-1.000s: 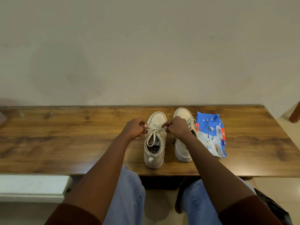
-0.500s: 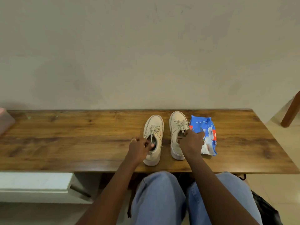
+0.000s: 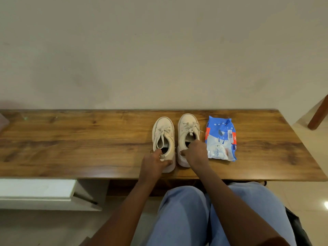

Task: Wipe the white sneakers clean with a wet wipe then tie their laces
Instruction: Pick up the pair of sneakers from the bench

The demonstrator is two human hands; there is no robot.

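Two white sneakers stand side by side on the wooden table (image 3: 71,139), toes toward the wall, both with tied laces. My left hand (image 3: 154,163) grips the heel of the left sneaker (image 3: 163,132), fingers inside the opening and thumb on the outer heel. My right hand (image 3: 195,153) grips the heel of the right sneaker (image 3: 187,126) the same way, fingers curled over the collar. A blue pack of wet wipes (image 3: 221,137) lies flat just right of the right sneaker.
A plain wall rises behind the table. A white shelf (image 3: 35,189) sits below the table's front edge at left. A wooden chair leg (image 3: 317,116) stands at far right. My knees in blue jeans (image 3: 186,215) are below the front edge.
Both hands left the left sneaker's laces and dropped back to the heels, one on each sneaker. The camera pulled back and tilted up.
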